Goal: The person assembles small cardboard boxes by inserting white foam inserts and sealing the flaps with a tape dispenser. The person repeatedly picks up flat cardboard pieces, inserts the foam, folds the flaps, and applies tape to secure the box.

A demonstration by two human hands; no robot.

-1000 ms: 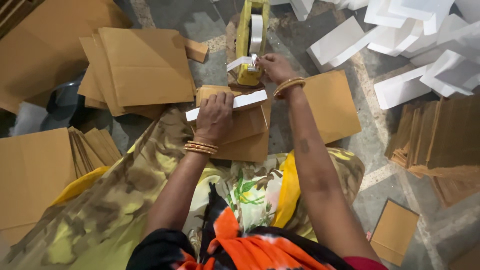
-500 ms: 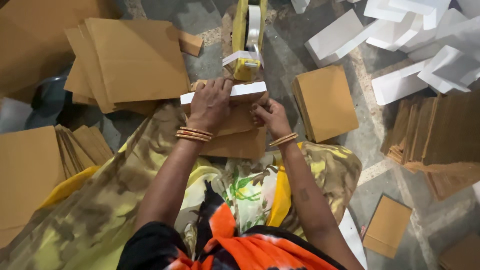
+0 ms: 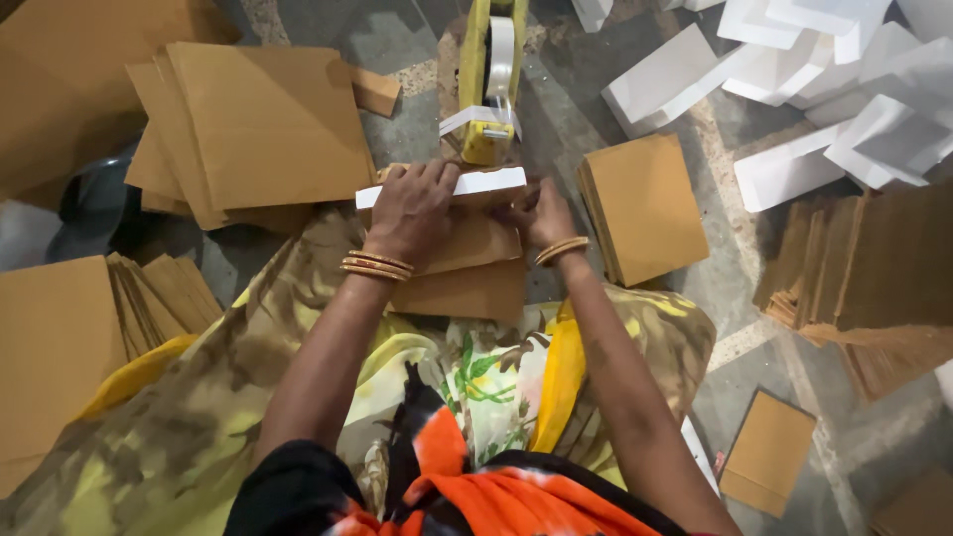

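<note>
Left hand pressed flat on white strip, just below tape dispenser. Right hand pinches cardboard edge. Light, thin, creasable: grip edges.

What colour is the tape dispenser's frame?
Yellow; the tape dispenser shows plainly in the head view, above both hands.

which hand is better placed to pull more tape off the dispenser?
Probably the right hand: it sits at the free end of the white strip, just below the yellow tape dispenser. The left hand lies flat on the strip, pinning it to the brown cardboard.
</note>
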